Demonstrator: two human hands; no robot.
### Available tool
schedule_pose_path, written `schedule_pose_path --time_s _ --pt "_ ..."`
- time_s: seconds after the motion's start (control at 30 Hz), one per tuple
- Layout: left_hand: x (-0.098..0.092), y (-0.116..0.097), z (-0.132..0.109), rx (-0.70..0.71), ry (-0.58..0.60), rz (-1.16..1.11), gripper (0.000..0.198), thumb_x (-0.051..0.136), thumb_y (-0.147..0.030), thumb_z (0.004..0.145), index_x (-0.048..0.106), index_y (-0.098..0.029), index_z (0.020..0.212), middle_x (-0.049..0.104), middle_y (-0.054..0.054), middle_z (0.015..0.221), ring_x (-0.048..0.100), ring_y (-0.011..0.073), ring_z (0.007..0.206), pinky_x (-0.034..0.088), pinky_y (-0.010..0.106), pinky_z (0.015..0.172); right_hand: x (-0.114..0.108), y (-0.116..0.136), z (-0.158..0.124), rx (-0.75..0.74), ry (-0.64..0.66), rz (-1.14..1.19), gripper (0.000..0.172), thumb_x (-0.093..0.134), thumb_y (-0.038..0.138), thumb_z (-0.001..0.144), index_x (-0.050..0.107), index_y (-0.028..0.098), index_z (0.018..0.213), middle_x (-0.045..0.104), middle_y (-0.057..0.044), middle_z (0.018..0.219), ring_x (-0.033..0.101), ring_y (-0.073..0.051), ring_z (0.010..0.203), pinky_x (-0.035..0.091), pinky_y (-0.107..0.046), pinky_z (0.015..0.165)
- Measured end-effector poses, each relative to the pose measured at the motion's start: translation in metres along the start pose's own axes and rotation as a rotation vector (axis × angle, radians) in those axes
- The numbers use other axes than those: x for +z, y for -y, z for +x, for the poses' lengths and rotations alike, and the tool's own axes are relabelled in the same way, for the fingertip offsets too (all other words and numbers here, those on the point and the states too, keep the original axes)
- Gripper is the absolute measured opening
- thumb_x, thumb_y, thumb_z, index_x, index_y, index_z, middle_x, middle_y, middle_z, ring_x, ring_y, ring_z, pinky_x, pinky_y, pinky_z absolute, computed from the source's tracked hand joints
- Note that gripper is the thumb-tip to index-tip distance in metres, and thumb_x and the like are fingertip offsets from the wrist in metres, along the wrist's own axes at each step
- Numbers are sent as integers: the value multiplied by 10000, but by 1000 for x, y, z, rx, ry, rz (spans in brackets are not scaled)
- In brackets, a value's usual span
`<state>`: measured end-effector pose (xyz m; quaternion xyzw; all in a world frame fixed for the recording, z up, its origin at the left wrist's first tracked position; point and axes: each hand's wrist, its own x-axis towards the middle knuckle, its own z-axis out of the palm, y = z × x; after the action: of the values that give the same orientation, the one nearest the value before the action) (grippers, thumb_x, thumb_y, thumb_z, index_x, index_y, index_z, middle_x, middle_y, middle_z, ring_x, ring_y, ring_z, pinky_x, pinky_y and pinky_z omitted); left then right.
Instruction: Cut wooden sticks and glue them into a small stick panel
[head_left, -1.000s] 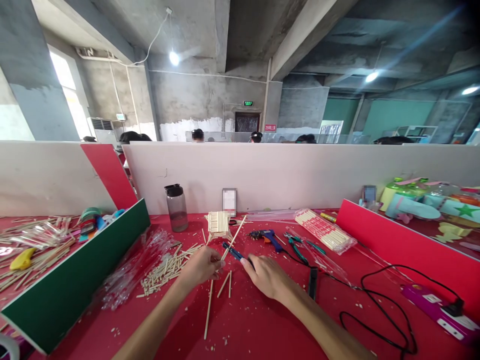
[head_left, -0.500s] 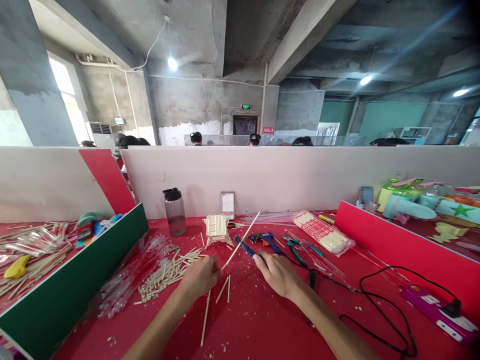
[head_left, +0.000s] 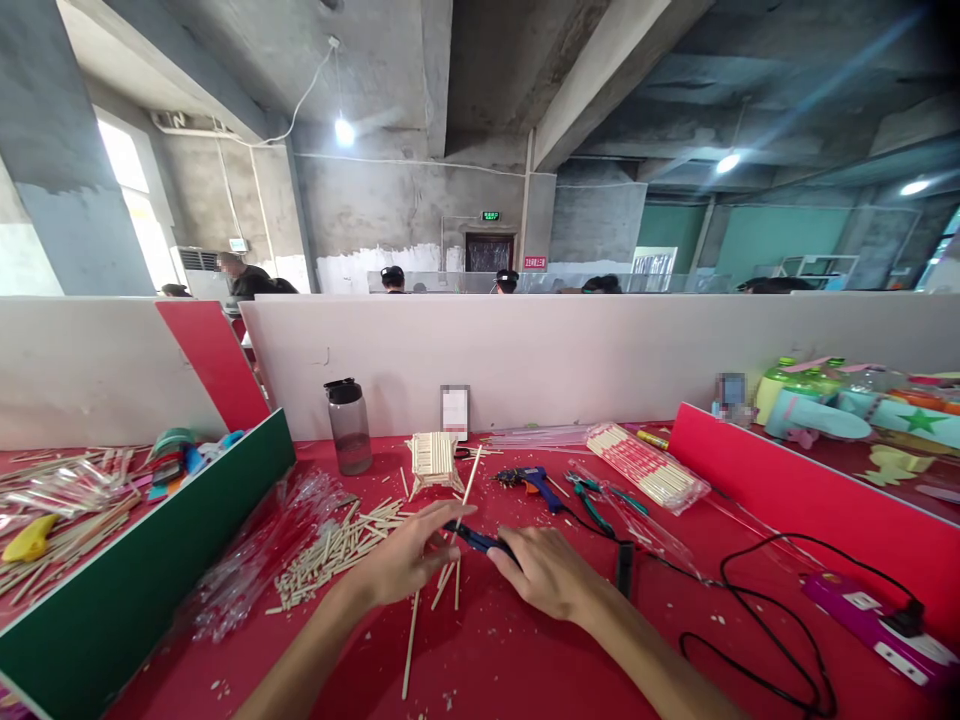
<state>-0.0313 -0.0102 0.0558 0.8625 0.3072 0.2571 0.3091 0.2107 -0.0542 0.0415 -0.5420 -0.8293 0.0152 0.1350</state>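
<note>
My left hand [head_left: 405, 562] holds a thin wooden stick [head_left: 471, 478] between thumb and fingers; its upper end points up and away. My right hand [head_left: 551, 572] is closed around dark blue pliers [head_left: 478, 538]. Their front end meets the stick beside my left fingertips; whether the jaws touch it I cannot tell. Left of my left hand lies a pile of short cut sticks [head_left: 337, 550]. Just beyond the hands stands a small model built of sticks [head_left: 433, 460]. A longer loose stick [head_left: 410, 645] lies in front, near two short ones.
A dark water bottle [head_left: 349, 425] stands by the white partition [head_left: 562, 360]. A blue glue gun [head_left: 536, 485], green-handled pliers [head_left: 589, 500] and packed sticks [head_left: 645, 465] lie to the right. Black cable [head_left: 750, 590] runs to a purple power strip [head_left: 877, 625]. Clear plastic wrapping [head_left: 247, 560] lies left.
My right hand has brought the pliers leftward and down to the stick. The stick has swung more upright, and my left fingers have spread forward around it.
</note>
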Motion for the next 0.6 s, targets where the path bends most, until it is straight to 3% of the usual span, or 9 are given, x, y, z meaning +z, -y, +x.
schedule_pose_path --time_s 0.2,0.43,0.6 --pt "11 14 4 -111 11 -269 445 609 -238 864 578 -227 1308 598 105 1249 669 128 730 550 256 688 2 6 1 2 7 33 455 256 473 1037 613 202 954 737 -85 893 689 -232 782 294 -301 622" --pt "2 4 4 -88 -19 -135 476 673 -197 790 619 -240 1261 589 96 1286 634 158 876 549 285 807 4 4 2 -15 25 28 465 258 472 1035 626 199 953 736 -88 883 696 -241 792 297 -306 620" --pt "-2 2 3 -126 -1 -169 507 683 -210 785 595 -235 1283 611 87 1219 623 148 836 552 271 757 6 4 3 -2 30 18 470 271 467 1031 638 186 950 739 -101 875 700 -238 798 317 -301 631"
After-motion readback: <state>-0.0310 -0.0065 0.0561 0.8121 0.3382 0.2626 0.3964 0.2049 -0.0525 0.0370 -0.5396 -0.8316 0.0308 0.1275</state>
